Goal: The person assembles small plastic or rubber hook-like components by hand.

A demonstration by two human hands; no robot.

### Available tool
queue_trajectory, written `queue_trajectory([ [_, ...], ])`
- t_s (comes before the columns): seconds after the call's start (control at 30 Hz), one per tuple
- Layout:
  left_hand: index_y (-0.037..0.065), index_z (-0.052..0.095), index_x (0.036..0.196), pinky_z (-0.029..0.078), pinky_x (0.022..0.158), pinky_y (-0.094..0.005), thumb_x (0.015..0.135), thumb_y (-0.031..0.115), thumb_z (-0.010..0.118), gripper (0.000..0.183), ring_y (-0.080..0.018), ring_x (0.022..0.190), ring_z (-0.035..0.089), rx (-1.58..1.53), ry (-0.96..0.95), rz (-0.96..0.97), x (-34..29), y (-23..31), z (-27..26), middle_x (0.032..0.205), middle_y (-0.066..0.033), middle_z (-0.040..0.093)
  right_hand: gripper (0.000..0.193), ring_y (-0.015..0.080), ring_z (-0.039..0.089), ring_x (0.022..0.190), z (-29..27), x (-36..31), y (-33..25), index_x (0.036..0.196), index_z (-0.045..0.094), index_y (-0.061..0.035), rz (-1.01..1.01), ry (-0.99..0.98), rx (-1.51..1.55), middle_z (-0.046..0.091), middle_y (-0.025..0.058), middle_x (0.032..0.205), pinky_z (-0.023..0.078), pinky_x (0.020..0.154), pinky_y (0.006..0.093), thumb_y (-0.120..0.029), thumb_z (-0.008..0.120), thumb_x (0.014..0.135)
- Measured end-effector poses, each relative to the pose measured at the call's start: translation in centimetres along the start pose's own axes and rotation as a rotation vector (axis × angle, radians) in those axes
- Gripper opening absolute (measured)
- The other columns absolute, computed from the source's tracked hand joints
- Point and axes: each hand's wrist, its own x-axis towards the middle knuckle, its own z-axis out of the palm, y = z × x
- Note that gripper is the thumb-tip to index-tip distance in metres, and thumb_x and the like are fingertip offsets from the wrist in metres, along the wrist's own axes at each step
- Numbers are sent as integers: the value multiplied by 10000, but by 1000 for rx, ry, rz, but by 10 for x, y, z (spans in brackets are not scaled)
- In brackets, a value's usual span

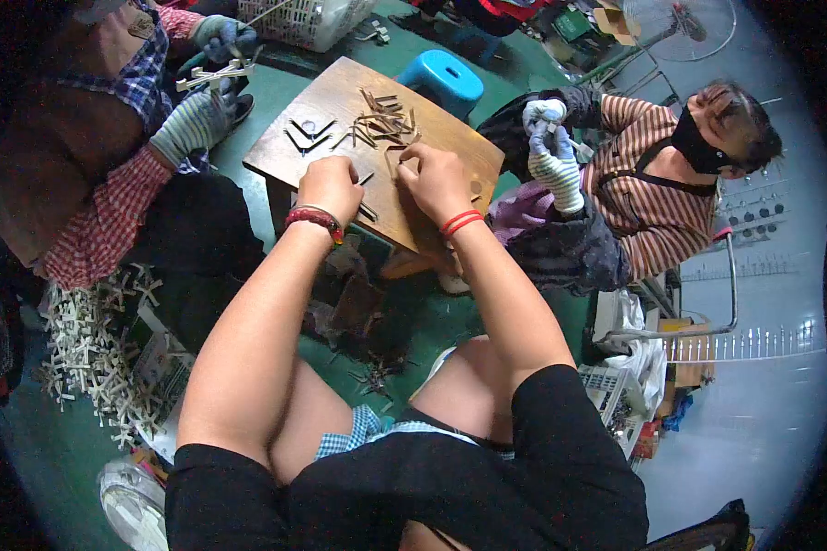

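Observation:
On a small wooden table (455, 197) lies a loose pile of L-shaped metal rods (381, 119), dark and brassy, shaped like hex keys. Several black L-shaped rods (309, 142) rest apart from the pile, toward the left edge. My left hand (333, 188) is over the near left edge with its fingers curled in; anything in them is hidden. Beside it, short dark rods (368, 211) show on the tabletop. My right hand (436, 182) is just right of it, below the pile, with thumb and forefinger pinched together. What that pinch holds is too small to make out.
A co-worker's gloved hand (196, 129) at left is by pale parts; another co-worker's gloved hands (553, 151) at right hold a white part. A blue stool (441, 78) stands behind the table. White parts (101, 340) are heaped at lower left. Dark pieces (374, 375) lie on the floor.

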Motion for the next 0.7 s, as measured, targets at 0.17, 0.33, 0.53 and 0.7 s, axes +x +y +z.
queue_trajectory([
  [0.17,32,651,749,474,760,-372,652,66,565,134,-323,798,602,-58,13,-44,1,-3,3,793,-198,617,148,317,596,693,-17,-4,-12,784,652,-113,126,11,-129,620,141,741,474,621,419,-216,573,713],
  [0.33,27,648,730,482,734,-358,645,47,559,125,-311,760,613,-134,-12,-102,3,1,0,752,-190,620,168,205,582,550,-15,-16,-12,787,677,-119,140,-86,385,586,103,594,446,521,315,-244,633,684],
  [0.53,18,643,708,485,715,-341,651,59,553,113,-297,728,619,-263,-130,-240,3,9,-8,727,-187,620,233,216,600,626,2,-36,-1,849,652,-72,181,-184,340,612,113,672,473,603,303,-233,650,680],
  [0.7,21,644,711,481,729,-348,653,112,570,130,-299,747,617,-75,2,-79,6,3,-1,735,-191,621,230,310,599,794,-20,-36,-19,874,649,-116,171,-267,71,629,155,835,477,736,384,-235,618,680],
])
